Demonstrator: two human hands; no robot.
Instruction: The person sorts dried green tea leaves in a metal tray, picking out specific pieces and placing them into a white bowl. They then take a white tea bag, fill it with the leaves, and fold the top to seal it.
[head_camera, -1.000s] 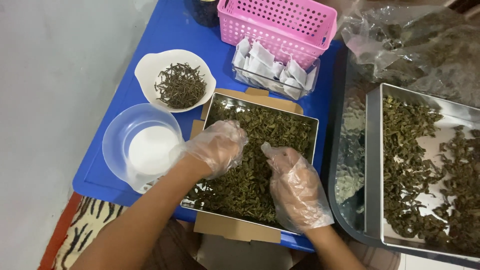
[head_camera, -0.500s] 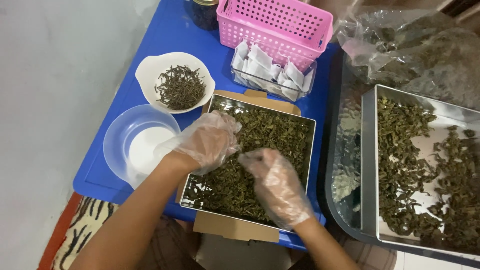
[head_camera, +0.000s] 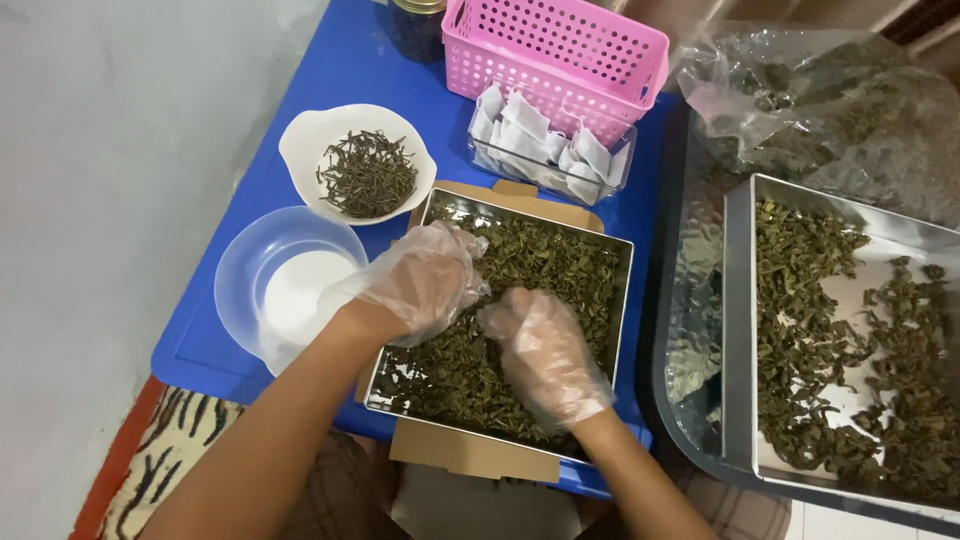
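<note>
A metal tray (head_camera: 622, 300) full of dried green leaves (head_camera: 560, 265) lies on a blue table (head_camera: 330, 70). Both of my hands wear thin clear plastic gloves and rest among the leaves. My left hand (head_camera: 425, 280) is over the tray's left half, fingers curled down into the leaves. Close beside it, my right hand (head_camera: 545, 350) is near the tray's middle, fingers bent onto the leaves. Whether either hand pinches any leaves is hidden under the gloves.
A white bowl (head_camera: 300, 150) holds dark stems. A clear plastic bowl (head_camera: 240, 275) stands left of the tray. Behind are a clear box of white sachets (head_camera: 545, 150) and a pink basket (head_camera: 555, 45). At the right, a second metal tray (head_camera: 738, 330) of leaves and a plastic bag (head_camera: 840, 110).
My right hand has moved left and up toward the left hand, over the tray's middle. The left hand has stayed over the tray's left part.
</note>
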